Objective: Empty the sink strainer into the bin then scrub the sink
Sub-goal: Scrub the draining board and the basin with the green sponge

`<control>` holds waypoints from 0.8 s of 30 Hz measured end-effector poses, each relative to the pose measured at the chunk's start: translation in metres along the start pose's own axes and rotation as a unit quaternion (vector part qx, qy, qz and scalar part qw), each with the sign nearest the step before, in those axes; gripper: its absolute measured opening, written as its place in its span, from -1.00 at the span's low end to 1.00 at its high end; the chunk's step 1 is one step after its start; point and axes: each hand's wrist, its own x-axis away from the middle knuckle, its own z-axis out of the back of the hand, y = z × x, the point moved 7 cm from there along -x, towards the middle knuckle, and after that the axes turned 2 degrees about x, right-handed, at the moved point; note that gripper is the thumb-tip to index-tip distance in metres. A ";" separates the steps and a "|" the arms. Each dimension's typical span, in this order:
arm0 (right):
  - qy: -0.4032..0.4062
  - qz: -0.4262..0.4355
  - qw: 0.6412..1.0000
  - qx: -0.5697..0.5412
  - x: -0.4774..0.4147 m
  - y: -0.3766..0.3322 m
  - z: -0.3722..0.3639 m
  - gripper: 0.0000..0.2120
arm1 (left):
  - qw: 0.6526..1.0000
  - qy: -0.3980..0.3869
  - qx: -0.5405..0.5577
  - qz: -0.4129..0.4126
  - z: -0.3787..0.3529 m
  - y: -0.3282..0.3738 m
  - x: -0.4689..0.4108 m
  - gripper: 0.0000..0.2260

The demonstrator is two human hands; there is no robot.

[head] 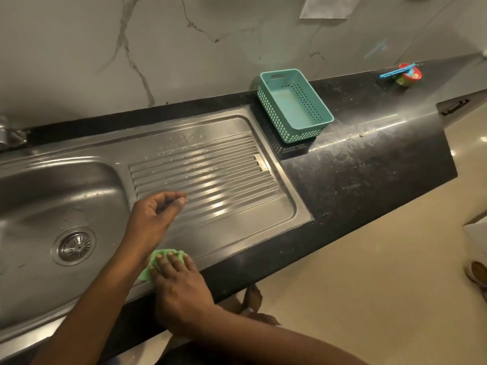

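A steel sink (29, 275) fills the left, with its round strainer (74, 245) seated in the drain. The ribbed drainboard (210, 175) stretches to the right of the bowl. My right hand (179, 283) presses flat on a green scrub pad (155, 259) at the drainboard's front edge. Only the pad's left and upper parts show from under the fingers. My left hand (155, 212) hovers over the drainboard's near-left corner, fingers curled loosely, thumb touching the fingertips, with nothing visible in it. No bin is in view.
A teal perforated basket (320, 108) rests on a black basket on the dark counter (369, 164), right of the drainboard. A small colourful pot with a blue stick (405, 73) stands far back right. Tap fittings (10, 135) are at the left edge. Beige floor lies below right.
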 end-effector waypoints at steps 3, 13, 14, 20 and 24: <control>0.012 0.066 0.997 0.037 0.012 0.024 0.012 -0.37 | 1.000 -0.011 -0.007 0.005 -0.011 0.005 -0.003 -0.85; 0.094 -0.193 0.970 0.114 0.099 0.259 0.091 -0.44 | 0.999 -0.033 -0.010 0.002 -0.043 0.010 -0.004 -0.85; 0.092 -0.200 0.968 0.121 0.100 0.269 0.096 -0.44 | 0.999 -0.031 -0.011 0.003 -0.043 0.010 -0.004 -0.85; 0.053 -0.194 0.967 0.155 0.062 0.286 0.123 -0.36 | 1.000 -0.013 -0.014 0.006 -0.034 0.008 0.001 -0.83; 0.040 -0.216 0.957 0.189 0.037 0.278 0.141 -0.24 | 1.000 -0.004 -0.018 0.012 -0.032 0.006 0.004 -0.83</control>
